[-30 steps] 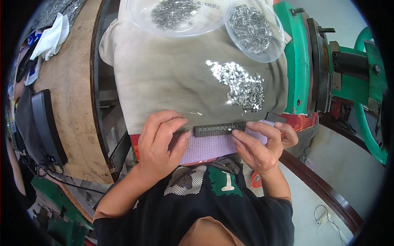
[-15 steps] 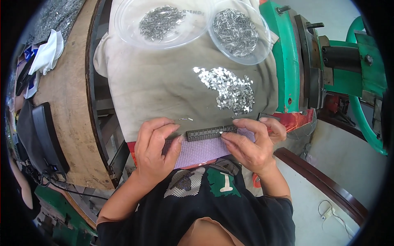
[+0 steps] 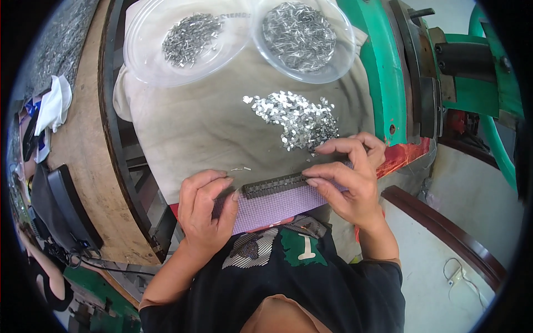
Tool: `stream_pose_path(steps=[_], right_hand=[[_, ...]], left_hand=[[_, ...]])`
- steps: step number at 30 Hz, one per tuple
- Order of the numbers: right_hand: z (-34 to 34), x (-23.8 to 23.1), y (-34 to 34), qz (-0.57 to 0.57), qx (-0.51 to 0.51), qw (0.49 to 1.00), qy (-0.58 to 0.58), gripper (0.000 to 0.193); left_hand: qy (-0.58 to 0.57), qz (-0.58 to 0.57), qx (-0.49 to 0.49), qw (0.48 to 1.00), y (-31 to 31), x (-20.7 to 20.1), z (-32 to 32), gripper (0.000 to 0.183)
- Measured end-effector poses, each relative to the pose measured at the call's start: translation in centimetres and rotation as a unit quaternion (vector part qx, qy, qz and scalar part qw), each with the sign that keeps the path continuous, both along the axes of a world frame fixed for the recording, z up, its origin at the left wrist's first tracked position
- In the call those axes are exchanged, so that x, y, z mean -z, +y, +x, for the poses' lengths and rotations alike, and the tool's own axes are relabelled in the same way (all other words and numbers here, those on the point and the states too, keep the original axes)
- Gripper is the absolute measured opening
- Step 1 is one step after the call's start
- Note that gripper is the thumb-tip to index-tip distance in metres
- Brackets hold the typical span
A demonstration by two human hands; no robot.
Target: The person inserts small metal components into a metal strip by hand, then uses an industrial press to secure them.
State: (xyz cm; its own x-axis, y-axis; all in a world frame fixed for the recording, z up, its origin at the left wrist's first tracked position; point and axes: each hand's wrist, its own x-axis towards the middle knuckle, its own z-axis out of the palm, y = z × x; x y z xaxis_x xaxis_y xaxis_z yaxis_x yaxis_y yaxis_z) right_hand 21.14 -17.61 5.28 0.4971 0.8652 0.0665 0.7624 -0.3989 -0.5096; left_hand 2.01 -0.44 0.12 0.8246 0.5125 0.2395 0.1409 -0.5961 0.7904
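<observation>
A dark slotted metal bar (image 3: 272,185) lies on a purple woven cloth (image 3: 266,208) close to my body, with a row of small fittings along its top. My left hand (image 3: 208,205) rests at the bar's left end, its thumb and fingers apart. At the right end is my right hand (image 3: 352,183). Its thumb and a fingertip come together there over the bar, hiding whatever is between them, while another finger reaches out towards a pile of small shiny flat metal pieces (image 3: 294,116). Several thin metal pins (image 3: 241,168) lie beyond my left fingers.
Two clear plastic bowls, left (image 3: 136,61) and right (image 3: 341,61), hold small metal pins at the back of the beige cloth (image 3: 177,127). Green machinery (image 3: 383,83) borders the right side. A wooden table (image 3: 83,150) with a black device (image 3: 72,205) stands at left.
My right fingertips have shifted from the bar's top to its right end, and a finger now reaches nearer the pile. The shiny piece at them no longer shows. The whole view has shifted slightly.
</observation>
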Motion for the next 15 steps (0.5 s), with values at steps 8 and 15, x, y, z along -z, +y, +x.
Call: stream_pose_path(steps=[8, 15], right_hand=[[1.4, 0.3, 0.6, 0.019, 0.0, 0.998, 0.055, 0.017], [-0.7, -0.3, 0.2, 0.047, -0.026, 0.998, -0.041, 0.022]], left_hand=[[0.009, -0.002, 0.0, 1.0, 0.0, -0.1, 0.0, 0.028], [0.005, -0.009, 0.007, 1.0, 0.0, -0.2, -0.1, 0.024]])
